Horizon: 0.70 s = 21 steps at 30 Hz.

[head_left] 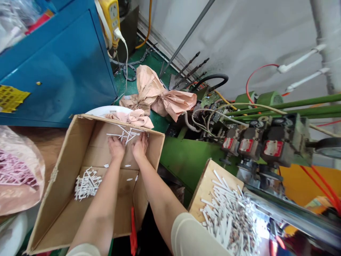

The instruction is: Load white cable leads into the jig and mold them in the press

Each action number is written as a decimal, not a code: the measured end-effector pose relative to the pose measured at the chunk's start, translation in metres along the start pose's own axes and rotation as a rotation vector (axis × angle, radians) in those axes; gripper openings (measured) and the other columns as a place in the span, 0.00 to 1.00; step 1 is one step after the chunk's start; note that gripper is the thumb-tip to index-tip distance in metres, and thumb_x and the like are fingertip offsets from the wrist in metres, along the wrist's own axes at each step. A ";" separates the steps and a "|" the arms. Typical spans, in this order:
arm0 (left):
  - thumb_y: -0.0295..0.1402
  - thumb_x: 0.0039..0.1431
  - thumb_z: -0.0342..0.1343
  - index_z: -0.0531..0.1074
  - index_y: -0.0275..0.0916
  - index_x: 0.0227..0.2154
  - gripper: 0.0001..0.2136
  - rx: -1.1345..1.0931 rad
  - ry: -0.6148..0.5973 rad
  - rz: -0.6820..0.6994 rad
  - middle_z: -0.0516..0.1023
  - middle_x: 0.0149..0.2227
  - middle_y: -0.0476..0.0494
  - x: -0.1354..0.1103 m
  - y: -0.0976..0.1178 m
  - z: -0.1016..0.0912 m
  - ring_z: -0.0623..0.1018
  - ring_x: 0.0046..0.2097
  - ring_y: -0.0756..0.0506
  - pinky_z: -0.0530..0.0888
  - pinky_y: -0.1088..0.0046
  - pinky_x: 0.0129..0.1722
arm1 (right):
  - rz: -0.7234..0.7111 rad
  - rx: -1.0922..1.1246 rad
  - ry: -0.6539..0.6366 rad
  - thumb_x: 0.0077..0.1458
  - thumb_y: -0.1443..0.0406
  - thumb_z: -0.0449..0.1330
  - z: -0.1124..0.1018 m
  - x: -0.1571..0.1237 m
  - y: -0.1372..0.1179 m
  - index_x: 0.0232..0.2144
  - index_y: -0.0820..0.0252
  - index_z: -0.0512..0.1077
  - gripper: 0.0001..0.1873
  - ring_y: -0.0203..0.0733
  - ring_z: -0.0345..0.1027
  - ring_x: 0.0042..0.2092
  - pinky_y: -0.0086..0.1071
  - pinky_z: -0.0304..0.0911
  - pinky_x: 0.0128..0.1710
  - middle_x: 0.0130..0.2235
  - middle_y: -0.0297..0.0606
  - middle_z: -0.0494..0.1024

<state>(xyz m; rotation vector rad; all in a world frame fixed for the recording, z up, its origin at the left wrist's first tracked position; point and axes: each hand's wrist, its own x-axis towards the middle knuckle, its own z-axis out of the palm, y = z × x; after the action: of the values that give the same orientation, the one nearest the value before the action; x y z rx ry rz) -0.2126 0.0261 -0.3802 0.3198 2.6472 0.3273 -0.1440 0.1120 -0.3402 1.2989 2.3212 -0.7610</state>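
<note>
Both of my hands reach into a large open cardboard box [60, 177] at its far end. A loose heap of thin white plastic runners [128, 134] lies between them. My left hand [116, 147] is at the left edge of that heap, fingers stretched forward and thumb close to the white pieces. At the heap's right side is my right hand [140, 145], its fingers extended along the cardboard. Some fingertips blend into the white pieces. A denser pile of white runners [87, 184] rests to the left of my left forearm, and a few small white flat bits [129, 179] lie between my forearms.
A red-handled tool [133, 231] is at the box's near edge. Right stands a green machine [183, 156] beside a board [198, 199] heaped with white strips [223, 213]. Tied brown paper bags [149, 85], a blue cabinet [53, 67] and a bag of pink runners [17, 169] surround the box.
</note>
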 end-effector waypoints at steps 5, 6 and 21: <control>0.36 0.68 0.47 0.70 0.31 0.47 0.14 0.071 -0.019 0.082 0.71 0.52 0.33 -0.002 -0.006 0.003 0.73 0.53 0.39 0.70 0.57 0.53 | -0.076 -0.036 -0.059 0.58 0.65 0.60 0.000 0.021 0.002 0.70 0.71 0.46 0.44 0.54 0.39 0.71 0.47 0.35 0.70 0.71 0.53 0.48; 0.36 0.68 0.46 0.70 0.31 0.47 0.14 0.087 -0.030 0.102 0.72 0.51 0.33 -0.001 -0.008 0.000 0.73 0.52 0.39 0.70 0.57 0.53 | -0.076 -0.039 -0.061 0.58 0.65 0.61 -0.001 0.023 0.003 0.70 0.71 0.46 0.44 0.55 0.41 0.71 0.47 0.35 0.70 0.71 0.54 0.49; 0.38 0.64 0.48 0.68 0.39 0.57 0.21 0.251 -0.163 0.460 0.76 0.50 0.32 0.067 -0.015 -0.047 0.72 0.54 0.33 0.65 0.56 0.54 | 0.074 -0.019 -0.117 0.66 0.74 0.38 0.017 0.005 -0.015 0.56 0.64 0.66 0.24 0.49 0.72 0.50 0.40 0.66 0.48 0.51 0.53 0.75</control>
<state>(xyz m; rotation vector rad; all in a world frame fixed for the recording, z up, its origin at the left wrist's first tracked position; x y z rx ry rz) -0.2954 0.0225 -0.3705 0.9979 2.4313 0.1006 -0.1584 0.0985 -0.3528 1.2888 2.1721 -0.7676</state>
